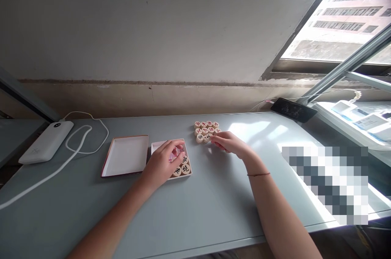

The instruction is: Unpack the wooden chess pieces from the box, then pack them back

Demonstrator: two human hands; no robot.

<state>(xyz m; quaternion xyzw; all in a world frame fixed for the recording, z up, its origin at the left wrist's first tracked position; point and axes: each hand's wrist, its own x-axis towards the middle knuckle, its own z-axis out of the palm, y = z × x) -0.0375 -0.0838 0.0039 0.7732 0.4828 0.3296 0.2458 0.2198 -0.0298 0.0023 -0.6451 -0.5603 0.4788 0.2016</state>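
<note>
Three rows of pieces (205, 130) sit together on the desk (214, 210), right of the box (157, 145), the far two red-marked. The right hand (228, 143) has its fingertips at the near row; whether they grip one I cannot tell. The left hand (166, 159) curls over the box, its grasp unclear, beside black-marked discs (185, 169) inside.

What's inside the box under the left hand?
The box shows black-marked round pieces and a pink-patterned patch. The left hand hides part; what's there can't be seen.
</note>
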